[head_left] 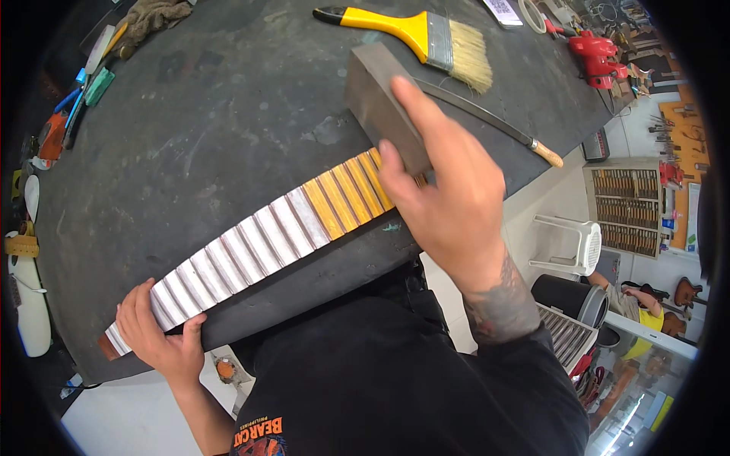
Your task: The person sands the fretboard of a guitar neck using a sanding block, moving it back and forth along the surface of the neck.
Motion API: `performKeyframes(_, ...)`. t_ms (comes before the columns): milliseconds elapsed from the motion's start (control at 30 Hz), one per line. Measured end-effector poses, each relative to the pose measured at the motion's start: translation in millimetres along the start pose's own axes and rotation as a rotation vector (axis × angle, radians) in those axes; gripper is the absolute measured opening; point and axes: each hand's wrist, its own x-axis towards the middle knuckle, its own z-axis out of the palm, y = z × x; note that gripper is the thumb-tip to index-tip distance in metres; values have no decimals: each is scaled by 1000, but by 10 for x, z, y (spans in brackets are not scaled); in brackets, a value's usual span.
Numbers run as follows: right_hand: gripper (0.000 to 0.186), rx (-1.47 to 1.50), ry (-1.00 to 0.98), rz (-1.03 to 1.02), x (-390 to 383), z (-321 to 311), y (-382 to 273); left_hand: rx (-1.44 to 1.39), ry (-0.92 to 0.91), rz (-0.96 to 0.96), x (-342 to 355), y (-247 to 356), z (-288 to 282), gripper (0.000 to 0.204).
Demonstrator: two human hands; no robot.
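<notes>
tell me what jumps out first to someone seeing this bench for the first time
A long guitar neck lies along the near edge of the dark workbench, its frets masked with silver and yellow tape. The right hand presses a grey block onto it while the left hand grips its end. A yellow-handled brush lies behind.

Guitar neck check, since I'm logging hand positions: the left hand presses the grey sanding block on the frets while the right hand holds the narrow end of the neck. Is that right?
Not quite: the hands are swapped. In the head view, the right hand presses the grey sanding block on the frets, while the left hand holds the narrow end of the guitar neck.
</notes>
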Motion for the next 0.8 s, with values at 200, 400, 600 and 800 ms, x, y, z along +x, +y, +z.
performKeyframes(200,72,-25,-46,85,-750,-505,-222,10,-6,18,-9,20,1,93)
performKeyframes(400,60,-68,-31,30,-19,-23,-34,-4,-34,24,-13,13,-26,87)
performKeyframes(600,70,-58,20,103,-536,-263,-165,7,-31,-8,-49,11,-19,95)
performKeyframes(800,69,-51,106,70,-412,-115,-88,-2,-21,-3,-39,14,-16,94)
